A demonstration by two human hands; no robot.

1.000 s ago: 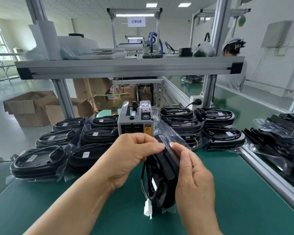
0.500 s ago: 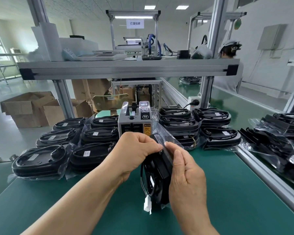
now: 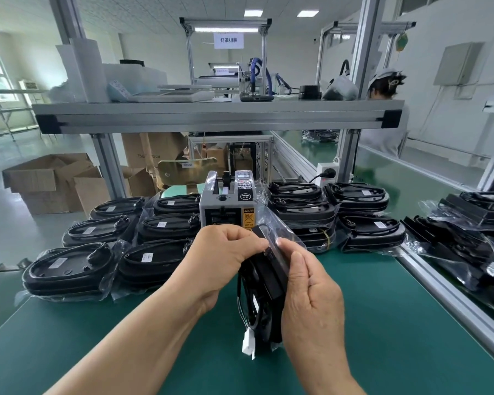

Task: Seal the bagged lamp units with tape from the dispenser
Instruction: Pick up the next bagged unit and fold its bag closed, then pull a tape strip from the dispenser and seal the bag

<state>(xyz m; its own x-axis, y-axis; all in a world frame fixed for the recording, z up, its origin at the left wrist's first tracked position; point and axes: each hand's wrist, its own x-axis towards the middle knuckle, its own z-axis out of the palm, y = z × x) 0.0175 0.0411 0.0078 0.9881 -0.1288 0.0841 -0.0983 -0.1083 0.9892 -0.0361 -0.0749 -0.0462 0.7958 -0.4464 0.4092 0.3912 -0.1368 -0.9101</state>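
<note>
**Both grips on the bag's folded top**

My left grip (image 3: 223, 252) is curled over the upper edge of the bagged lamp unit (image 3: 264, 295). My right grip (image 3: 311, 297) meets it from the other side, thumb and fingertips pinching the clear bag flap (image 3: 281, 228) against the black housing. I hold the unit upright on edge, above the green tabletop (image 3: 396, 323), just in front of the tape dispenser (image 3: 225, 205). A white connector (image 3: 248, 343) dangles on thin wires inside the bottom of the bag. Other bagged units lie in stacks to the left (image 3: 69, 269) and right (image 3: 365, 226) of the dispenser. I cannot tell whether any tape is under my fingers.
</note>
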